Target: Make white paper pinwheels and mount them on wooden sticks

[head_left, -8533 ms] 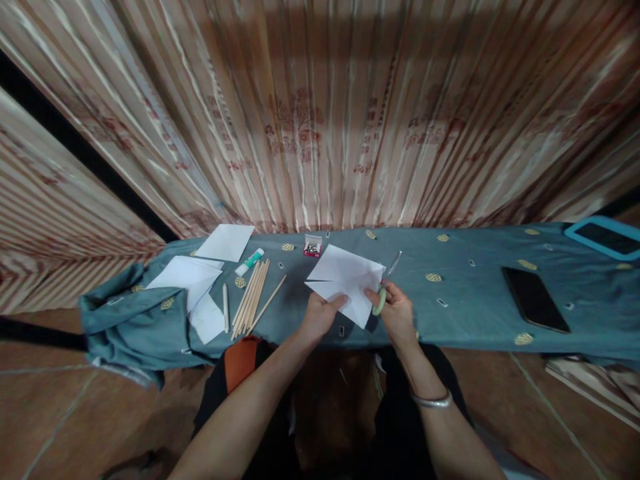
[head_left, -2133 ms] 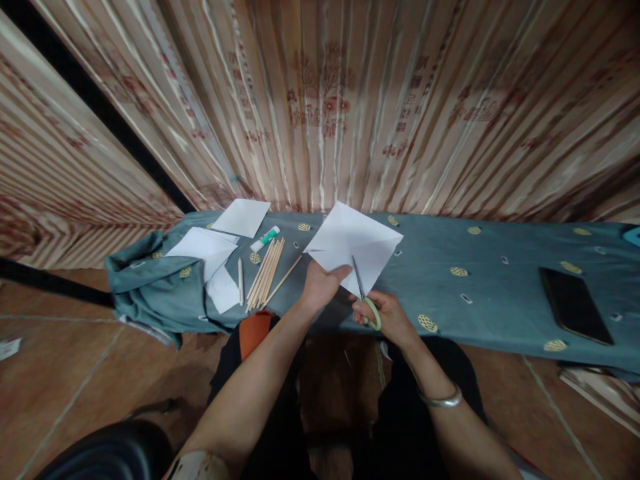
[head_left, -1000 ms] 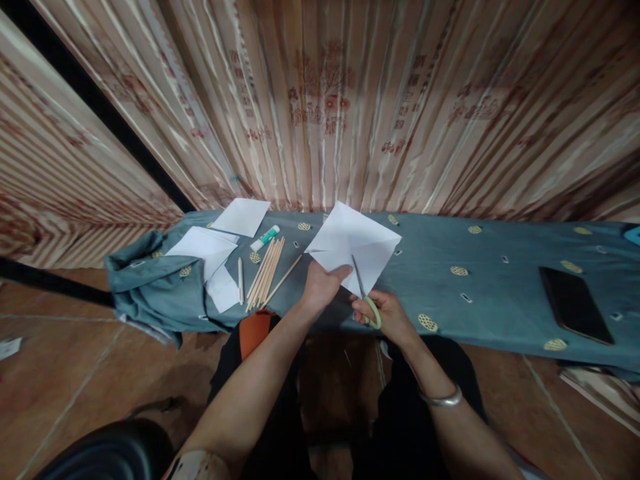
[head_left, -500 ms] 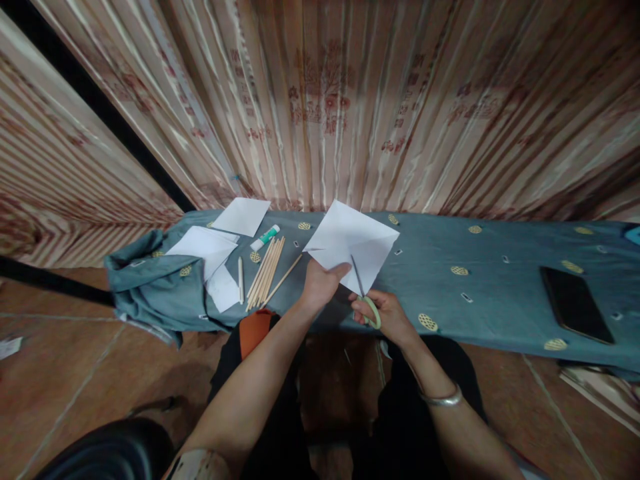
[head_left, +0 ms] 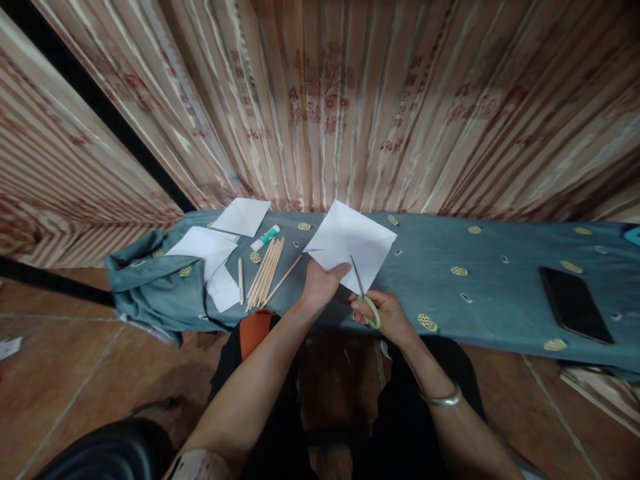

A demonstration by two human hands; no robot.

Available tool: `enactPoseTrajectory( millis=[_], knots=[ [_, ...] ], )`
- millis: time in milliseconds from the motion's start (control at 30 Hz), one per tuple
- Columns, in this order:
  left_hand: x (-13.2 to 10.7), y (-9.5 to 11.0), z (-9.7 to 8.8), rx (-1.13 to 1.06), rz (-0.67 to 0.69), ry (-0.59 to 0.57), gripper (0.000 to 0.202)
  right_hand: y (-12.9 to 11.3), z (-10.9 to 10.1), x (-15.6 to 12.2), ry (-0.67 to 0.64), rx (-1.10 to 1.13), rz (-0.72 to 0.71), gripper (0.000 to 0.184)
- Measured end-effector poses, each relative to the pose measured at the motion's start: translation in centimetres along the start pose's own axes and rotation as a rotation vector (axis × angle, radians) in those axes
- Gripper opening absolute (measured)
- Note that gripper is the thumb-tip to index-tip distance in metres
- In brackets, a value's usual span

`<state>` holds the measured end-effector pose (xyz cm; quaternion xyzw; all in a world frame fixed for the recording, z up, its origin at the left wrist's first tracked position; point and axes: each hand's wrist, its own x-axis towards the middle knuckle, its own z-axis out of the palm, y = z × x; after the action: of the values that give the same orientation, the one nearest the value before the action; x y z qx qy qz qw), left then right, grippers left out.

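Observation:
My left hand pinches the near corner of a creased white paper sheet and holds it up over the blue-cloth table. My right hand is closed on green-handled scissors. The scissor blades point up into the sheet's lower edge. A silver bangle sits on my right wrist.
To the left lie a bundle of wooden sticks, a glue stick, a white pen and several loose white paper pieces. A black phone lies at the right. A striped curtain hangs right behind the table.
Since 8.5 s ago the sheet has been lifted off the table and the scissors brought into its lower edge. Over the last second almost nothing has moved.

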<state>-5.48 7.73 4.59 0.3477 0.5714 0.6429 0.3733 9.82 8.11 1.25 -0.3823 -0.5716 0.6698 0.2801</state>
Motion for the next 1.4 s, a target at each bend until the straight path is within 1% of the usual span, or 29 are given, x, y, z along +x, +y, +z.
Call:
enactPoseTrajectory(
  millis=[100, 167, 267, 367, 433, 467, 533, 600, 633, 667, 733, 833, 933, 1000, 1133, 1200, 1300, 1400],
  knots=[
    [0.4, -0.4, -0.2, -0.002, 0.028, 0.015, 0.02, -0.2, 0.0, 0.0, -0.031, -0.009, 0.01, 0.042],
    [0.8, -0.4, -0.6, -0.015, 0.055, 0.05, 0.023, -0.4, -0.1, -0.1, -0.062, -0.03, 0.018, 0.041],
    [1.5, 0.1, -1.2, -0.013, 0.088, 0.12, 0.032, -0.4, -0.6, -0.2, -0.088, -0.062, 0.055, 0.041],
    [2.0, 0.7, -1.8, 0.0, 0.101, 0.179, 0.042, -0.1, -1.6, -0.3, -0.079, -0.098, 0.065, 0.043],
    [2.1, 0.9, -1.9, -0.01, 0.112, 0.194, 0.046, 0.2, -2.3, -0.1, -0.025, -0.122, 0.046, 0.044],
    [2.1, 1.0, -2.0, -0.01, 0.111, 0.196, 0.046, 0.3, -2.7, 0.0, 0.037, -0.123, 0.028, 0.046],
    [2.1, 0.9, -2.0, 0.014, 0.088, 0.192, 0.045, 0.4, -3.4, 0.3, 0.217, -0.095, -0.018, 0.05],
    [1.9, 0.8, -2.0, 0.063, 0.042, 0.16, 0.04, 0.3, -4.0, 0.6, 0.411, -0.036, -0.078, 0.053],
    [1.8, 0.8, -2.0, 0.096, 0.018, 0.126, 0.037, 0.2, -4.3, 0.8, 0.489, -0.004, -0.108, 0.053],
    [1.6, 0.7, -1.9, 0.131, -0.002, 0.079, 0.032, 0.1, -4.6, 0.9, 0.546, 0.027, -0.134, 0.054],
    [1.3, 0.6, -1.9, 0.209, -0.031, -0.028, 0.023, -0.2, -5.1, 1.0, 0.622, 0.079, -0.178, 0.053],
    [0.7, 0.3, -1.8, 0.332, -0.059, -0.181, 0.014, -0.4, -5.9, 1.2, 0.644, 0.145, -0.23, 0.051],
    [0.3, 0.1, -1.7, 0.425, -0.079, -0.314, 0.012, -0.6, -6.4, 1.2, 0.591, 0.208, -0.253, 0.051],
    [0.1, 0.1, -1.6, 0.444, -0.09, -0.363, 0.012, -0.7, -6.4, 1.2, 0.547, 0.198, -0.242, 0.051],
    [-0.1, 0.2, -1.4, 0.368, -0.102, -0.382, 0.004, -0.8, -5.8, 1.0, 0.428, 0.181, -0.158, 0.048],
    [-0.2, 0.4, -1.3, 0.281, -0.144, -0.388, 0.003, -0.8, -5.5, 1.1, 0.404, 0.215, -0.122, 0.047],
    [-0.4, 1.0, -1.1, 0.071, -0.255, -0.362, 0.019, -0.9, -5.3, 1.3, 0.434, 0.291, -0.114, 0.047],
    [-0.7, 1.6, -0.8, -0.234, -0.305, -0.331, 0.036, -0.9, -5.1, 1.8, 0.529, 0.434, -0.151, 0.045]
  ],
)
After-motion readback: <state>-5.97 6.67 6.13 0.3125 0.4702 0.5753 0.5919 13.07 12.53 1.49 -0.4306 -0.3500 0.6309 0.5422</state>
